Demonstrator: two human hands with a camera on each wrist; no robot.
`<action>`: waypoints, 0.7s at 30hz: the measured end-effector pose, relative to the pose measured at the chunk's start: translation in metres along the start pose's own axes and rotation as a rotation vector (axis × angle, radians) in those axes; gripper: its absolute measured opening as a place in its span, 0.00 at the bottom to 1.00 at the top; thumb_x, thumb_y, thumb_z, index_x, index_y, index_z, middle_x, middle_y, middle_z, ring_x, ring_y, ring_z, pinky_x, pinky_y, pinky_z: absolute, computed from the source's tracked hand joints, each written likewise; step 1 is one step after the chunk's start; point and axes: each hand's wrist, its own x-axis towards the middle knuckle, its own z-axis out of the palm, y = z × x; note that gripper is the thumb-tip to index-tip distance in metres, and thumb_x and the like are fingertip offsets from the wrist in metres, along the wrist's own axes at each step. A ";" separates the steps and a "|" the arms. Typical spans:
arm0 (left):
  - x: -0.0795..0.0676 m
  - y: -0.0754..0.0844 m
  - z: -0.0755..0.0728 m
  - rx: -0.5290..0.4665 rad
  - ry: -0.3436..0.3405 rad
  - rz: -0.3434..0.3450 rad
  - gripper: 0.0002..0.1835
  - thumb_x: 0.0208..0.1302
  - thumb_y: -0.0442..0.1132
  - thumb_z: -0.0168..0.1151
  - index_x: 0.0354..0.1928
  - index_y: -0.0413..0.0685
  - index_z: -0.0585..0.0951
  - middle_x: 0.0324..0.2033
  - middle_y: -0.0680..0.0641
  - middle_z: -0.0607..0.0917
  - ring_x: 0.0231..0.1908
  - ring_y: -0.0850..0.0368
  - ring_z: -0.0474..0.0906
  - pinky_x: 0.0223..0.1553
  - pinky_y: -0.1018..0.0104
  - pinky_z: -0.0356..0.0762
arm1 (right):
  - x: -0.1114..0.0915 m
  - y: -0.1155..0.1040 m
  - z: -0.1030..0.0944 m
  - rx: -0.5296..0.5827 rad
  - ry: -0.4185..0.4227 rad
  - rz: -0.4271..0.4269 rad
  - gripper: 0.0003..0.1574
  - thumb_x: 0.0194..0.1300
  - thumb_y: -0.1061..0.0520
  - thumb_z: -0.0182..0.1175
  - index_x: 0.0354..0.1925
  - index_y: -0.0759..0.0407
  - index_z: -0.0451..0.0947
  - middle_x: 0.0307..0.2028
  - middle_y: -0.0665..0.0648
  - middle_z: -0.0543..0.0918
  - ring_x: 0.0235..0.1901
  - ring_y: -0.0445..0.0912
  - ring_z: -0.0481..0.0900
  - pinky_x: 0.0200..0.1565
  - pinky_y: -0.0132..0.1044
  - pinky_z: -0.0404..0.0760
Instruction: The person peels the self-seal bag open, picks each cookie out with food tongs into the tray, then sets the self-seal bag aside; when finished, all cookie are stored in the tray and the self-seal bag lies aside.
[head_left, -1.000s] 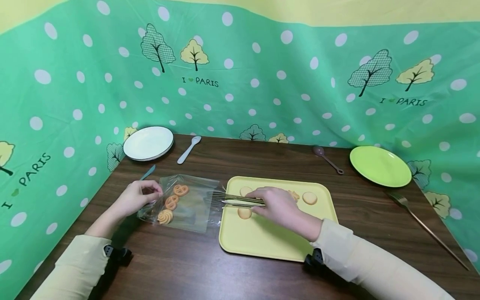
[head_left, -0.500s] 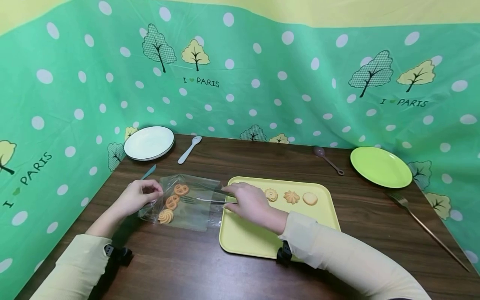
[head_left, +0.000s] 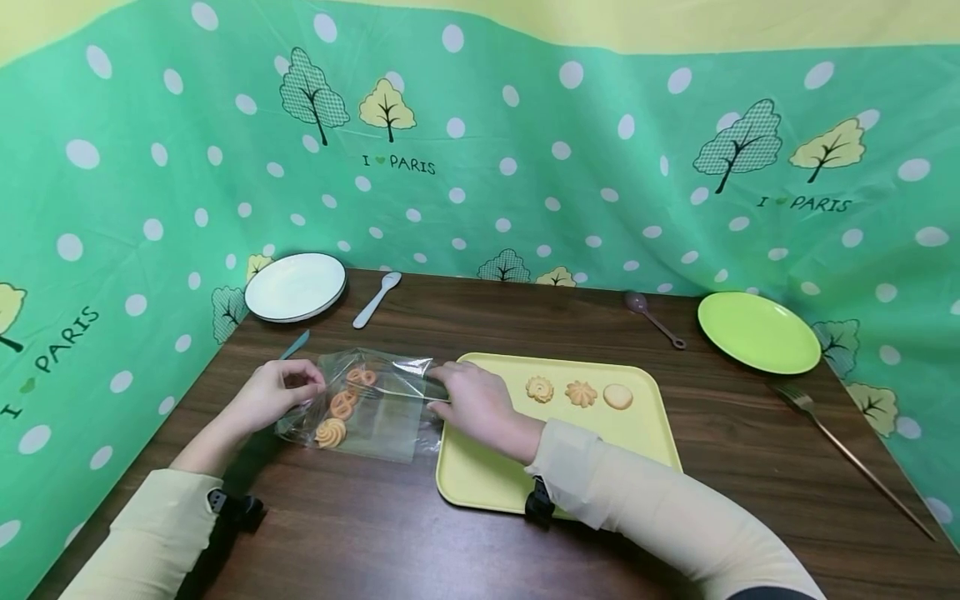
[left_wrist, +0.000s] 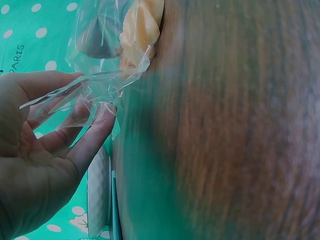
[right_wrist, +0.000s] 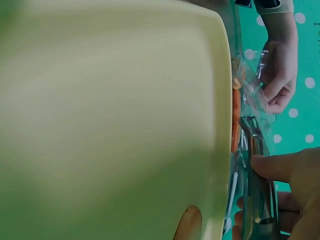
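My left hand (head_left: 281, 396) pinches the left edge of a clear plastic bag (head_left: 396, 435), which lies on the table. Inside it are two pretzel-shaped cookies (head_left: 342, 406) and a swirl cookie (head_left: 330, 432). In the left wrist view, thumb and fingers close on the crumpled film (left_wrist: 97, 95). My right hand (head_left: 480, 404) grips metal tongs (right_wrist: 263, 220), whose far ends reach into the bag near the upper pretzel cookie. Under that hand is the yellow tray (head_left: 517, 479), with several cookies on it, among them a flower-shaped one (head_left: 581, 393).
A white plate (head_left: 296, 286), a pale spoon (head_left: 377, 300) and a blue knife (head_left: 295, 344) lie at the back left. Toward the right are a purple spoon (head_left: 654, 317), a green plate (head_left: 759, 332) and a long fork (head_left: 855, 454). A dotted green cloth (head_left: 465, 208) hangs behind.
My right hand has moved left from over the tray, taking the tongs into the bag. The bag's upper film has lifted around them. My left hand keeps its place.
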 end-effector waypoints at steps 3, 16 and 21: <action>0.000 0.000 0.000 -0.002 -0.003 -0.001 0.03 0.61 0.36 0.62 0.31 0.52 0.82 0.28 0.48 0.82 0.29 0.54 0.76 0.28 0.65 0.75 | 0.002 -0.001 0.002 0.004 -0.004 0.021 0.29 0.58 0.41 0.65 0.57 0.45 0.76 0.53 0.46 0.81 0.49 0.44 0.79 0.33 0.42 0.79; 0.001 0.000 0.000 0.002 -0.008 -0.012 0.03 0.62 0.37 0.62 0.31 0.51 0.82 0.28 0.48 0.81 0.29 0.55 0.75 0.29 0.65 0.75 | -0.004 0.004 -0.003 -0.034 0.013 -0.022 0.27 0.58 0.44 0.66 0.55 0.45 0.77 0.54 0.46 0.81 0.49 0.45 0.79 0.34 0.43 0.80; 0.000 0.000 0.000 0.007 -0.004 -0.016 0.02 0.62 0.37 0.62 0.31 0.51 0.82 0.28 0.48 0.81 0.29 0.55 0.75 0.29 0.65 0.74 | -0.013 0.009 -0.007 -0.032 0.011 -0.026 0.27 0.57 0.44 0.67 0.55 0.44 0.77 0.52 0.46 0.82 0.48 0.45 0.80 0.30 0.43 0.79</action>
